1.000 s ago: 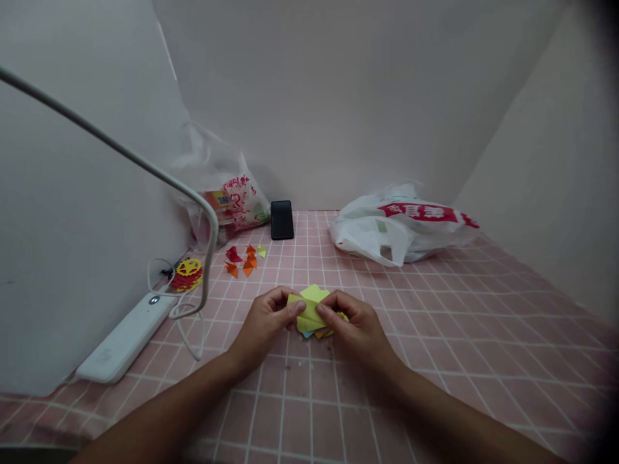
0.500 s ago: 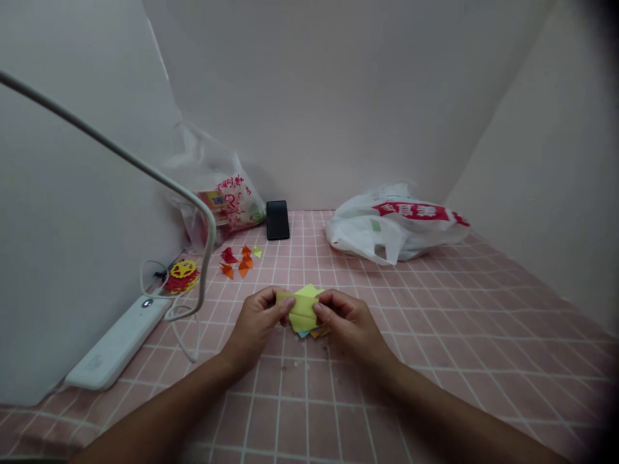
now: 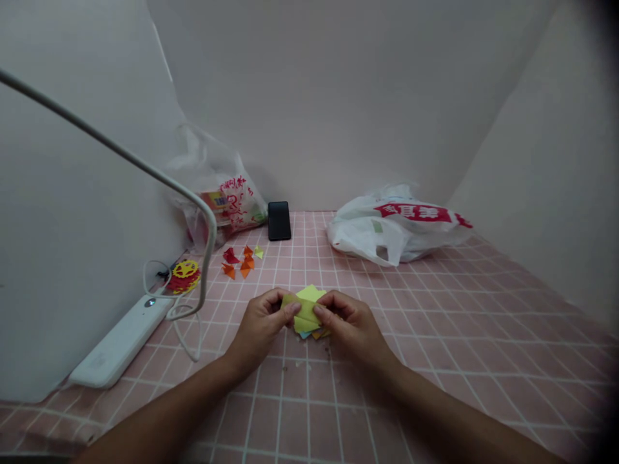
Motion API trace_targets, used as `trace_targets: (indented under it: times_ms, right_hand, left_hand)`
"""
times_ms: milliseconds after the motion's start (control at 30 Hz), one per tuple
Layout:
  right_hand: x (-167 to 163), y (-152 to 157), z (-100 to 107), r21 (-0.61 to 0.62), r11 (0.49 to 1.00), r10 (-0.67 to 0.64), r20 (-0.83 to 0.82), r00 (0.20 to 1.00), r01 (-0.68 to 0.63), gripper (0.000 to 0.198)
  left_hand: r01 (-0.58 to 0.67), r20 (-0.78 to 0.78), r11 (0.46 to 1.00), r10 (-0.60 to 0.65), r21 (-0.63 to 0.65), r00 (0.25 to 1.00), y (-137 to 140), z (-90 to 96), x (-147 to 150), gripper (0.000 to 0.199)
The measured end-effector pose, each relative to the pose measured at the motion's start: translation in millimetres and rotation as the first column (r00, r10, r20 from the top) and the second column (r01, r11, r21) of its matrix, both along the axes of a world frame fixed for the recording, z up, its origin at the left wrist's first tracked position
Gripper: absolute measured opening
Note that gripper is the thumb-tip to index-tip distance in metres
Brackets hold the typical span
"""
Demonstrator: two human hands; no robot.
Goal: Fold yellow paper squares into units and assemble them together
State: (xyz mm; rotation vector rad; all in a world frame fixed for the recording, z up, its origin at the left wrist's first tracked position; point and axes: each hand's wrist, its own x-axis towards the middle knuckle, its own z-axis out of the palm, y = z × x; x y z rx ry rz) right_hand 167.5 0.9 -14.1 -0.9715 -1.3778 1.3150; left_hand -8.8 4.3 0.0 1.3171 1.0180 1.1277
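Between both hands is a folded piece of yellow paper, held up over the tabletop. My left hand pinches its left end between thumb and fingers. At the other end, my right hand grips it the same way. Just behind and beneath it shows a small stack of coloured paper sheets, light yellow on top, with blue and orange corners peeking out below. Further back to the left lie several small folded paper pieces in red, orange and yellow.
A black phone lies near the back wall. Plastic bags stand at back left and back right. On the left are a white power strip, a grey curved cable, and yellow and red gear-like pieces. Pink tiled cloth covers the table.
Both hands keep their pinch on the yellow paper, which has tilted slightly, its left end dipping toward me. The whole view has shifted a few pixels.
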Motion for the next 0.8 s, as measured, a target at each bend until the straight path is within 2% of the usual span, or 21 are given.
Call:
trace_targets:
  times_ms: [300,533,700,800]
  right_hand:
    - [-1.2,-1.1,3.9,0.025,0.998,0.049,0.091,0.995,-0.052,0.017]
    - [-0.5,-3.8,3.9,0.06,0.998,-0.022,0.105,0.994,0.016,0.019]
    - [-0.4,-0.5,1.4,0.026,0.998,0.051,0.135,0.99,-0.055,0.019]
    - [-0.8,-0.9,0.9,0.05,0.998,0.04,0.157,0.987,-0.049,0.021]
  left_hand:
    - [0.09,-0.046,0.996,-0.09,-0.011,0.995,-3.1,5.2,1.9,0.019]
    - [0.096,-0.009,0.991,-0.097,-0.09,0.995,-1.9,1.3,2.5,0.021]
    - [0.104,-0.039,0.993,-0.106,-0.058,0.994,-0.5,-0.6,1.3,0.022]
    - [0.098,-0.015,0.994,-0.099,-0.053,0.995,-1.3,-2.7,2.6,0.023]
